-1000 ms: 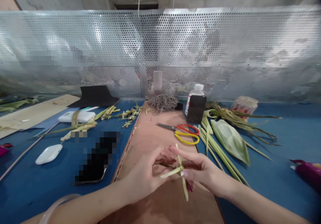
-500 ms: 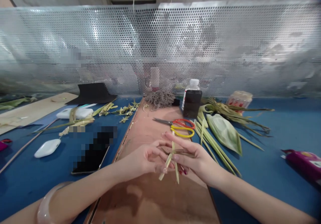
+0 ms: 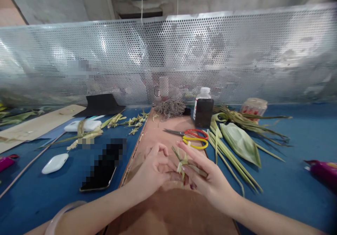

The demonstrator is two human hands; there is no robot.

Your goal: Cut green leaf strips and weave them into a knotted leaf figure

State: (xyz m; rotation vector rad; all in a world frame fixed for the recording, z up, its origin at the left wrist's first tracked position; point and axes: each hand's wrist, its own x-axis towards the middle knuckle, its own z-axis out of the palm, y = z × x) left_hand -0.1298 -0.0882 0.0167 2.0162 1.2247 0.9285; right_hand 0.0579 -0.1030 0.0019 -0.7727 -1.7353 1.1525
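Note:
Over the reddish-brown board [image 3: 168, 215], my right hand [image 3: 213, 178] pinches a small knot of crossed pale green leaf strips [image 3: 183, 162] between thumb and fingers. Its ends stick up and out to the sides. My left hand [image 3: 154, 166] comes in from the left, its thumb and fingertips closed at the lower edge of the strips; those fingertips are partly hidden. Just beyond my hands lie scissors [image 3: 174, 132] with one red and one yellow handle. To the right rest long green leaf strips [image 3: 234, 161] and a broad pale husk leaf [image 3: 240, 143].
A dark-filled bottle [image 3: 204, 112], a tangle of grey cord [image 3: 170, 108] and a clear jar [image 3: 254, 106] stand farther back. On the left are a phone [image 3: 102, 171], a white case [image 3: 55, 163] and plant scraps [image 3: 135, 119]. A perforated metal screen [image 3: 168, 59] closes off the back.
The strips, spread in a long cross before, are now folded into a tighter bundle. My left hand has shifted slightly left and its fingers have curled. The view has tilted up.

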